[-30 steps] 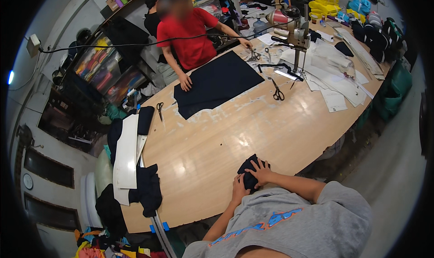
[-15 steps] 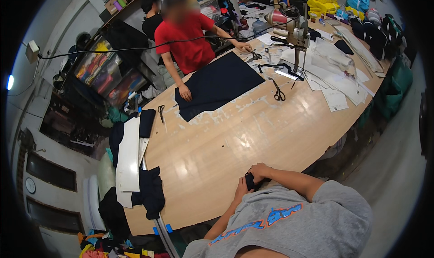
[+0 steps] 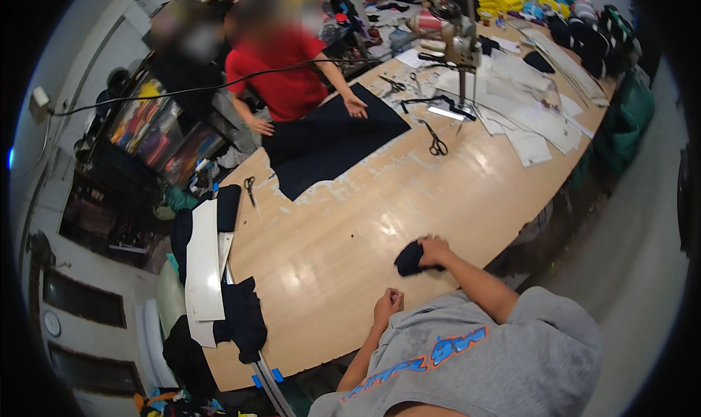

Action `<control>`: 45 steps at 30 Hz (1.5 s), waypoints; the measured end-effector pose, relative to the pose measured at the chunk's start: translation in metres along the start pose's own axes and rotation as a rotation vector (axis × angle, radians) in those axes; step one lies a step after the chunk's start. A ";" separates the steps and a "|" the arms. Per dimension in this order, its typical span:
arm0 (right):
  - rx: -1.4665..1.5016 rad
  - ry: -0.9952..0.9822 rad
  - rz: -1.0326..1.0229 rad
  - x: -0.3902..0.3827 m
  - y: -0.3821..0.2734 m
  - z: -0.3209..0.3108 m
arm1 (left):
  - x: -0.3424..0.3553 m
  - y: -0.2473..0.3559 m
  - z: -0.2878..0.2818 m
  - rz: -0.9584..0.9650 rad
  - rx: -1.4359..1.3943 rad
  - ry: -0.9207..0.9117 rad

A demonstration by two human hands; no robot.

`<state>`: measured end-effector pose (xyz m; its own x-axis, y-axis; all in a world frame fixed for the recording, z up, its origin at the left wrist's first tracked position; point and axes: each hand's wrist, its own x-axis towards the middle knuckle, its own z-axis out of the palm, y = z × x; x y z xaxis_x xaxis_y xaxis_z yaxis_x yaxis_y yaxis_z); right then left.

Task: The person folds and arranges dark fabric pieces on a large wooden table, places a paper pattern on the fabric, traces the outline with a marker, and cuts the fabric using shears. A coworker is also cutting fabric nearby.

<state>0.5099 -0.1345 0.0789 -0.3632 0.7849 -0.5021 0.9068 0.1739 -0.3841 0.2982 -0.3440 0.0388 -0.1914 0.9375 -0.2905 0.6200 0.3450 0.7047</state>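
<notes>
My right hand (image 3: pixel 435 250) is closed on a small bundled dark navy cloth (image 3: pixel 410 259), which rests on the near part of the wooden table (image 3: pixel 321 271). Closer to my body, at the table's near edge, my left hand (image 3: pixel 389 303) has its fingers curled in, with nothing visible in them. It is apart from the cloth. Across the table, a large dark navy fabric piece (image 3: pixel 328 143) lies spread out in front of a co-worker in a red shirt (image 3: pixel 276 74), whose two hands are over or beside it.
Black scissors (image 3: pixel 437 143) lie at mid-table, with another pair (image 3: pixel 250 189) at the left. A fabric cutting machine (image 3: pixel 456 44) stands at the back right near paper patterns (image 3: pixel 526 143). White pattern pieces (image 3: pixel 207 264) lie over dark cloth at the left edge. A black cable (image 3: pixel 182 92) hangs across.
My hands have separated: the right has carried the cloth forward onto the table, and the left has let go. The co-worker's hand has left the far scissors and is over the fabric, palm up.
</notes>
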 end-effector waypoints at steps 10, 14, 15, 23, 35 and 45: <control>0.304 0.250 0.555 -0.013 0.104 -0.039 | -0.005 0.001 0.009 0.062 -0.097 0.028; 0.337 0.249 0.494 -0.034 0.120 -0.035 | -0.002 0.001 0.008 0.132 -0.126 0.029; 0.331 0.252 0.487 -0.042 0.121 -0.032 | -0.005 0.001 0.009 0.125 -0.125 0.017; 0.342 0.393 0.512 -0.058 0.107 -0.021 | 0.000 0.000 0.006 0.108 -0.143 -0.003; 0.195 0.572 0.532 -0.007 0.215 -0.103 | 0.024 0.035 0.021 -0.400 -0.171 0.237; 0.095 0.665 0.238 0.162 0.239 -0.180 | 0.035 0.068 0.001 -0.435 -0.004 0.042</control>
<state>0.7060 0.1410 0.0455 0.0773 0.9969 -0.0127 0.9116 -0.0758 -0.4041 0.3347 -0.2873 0.0758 -0.4651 0.7059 -0.5343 0.4722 0.7083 0.5247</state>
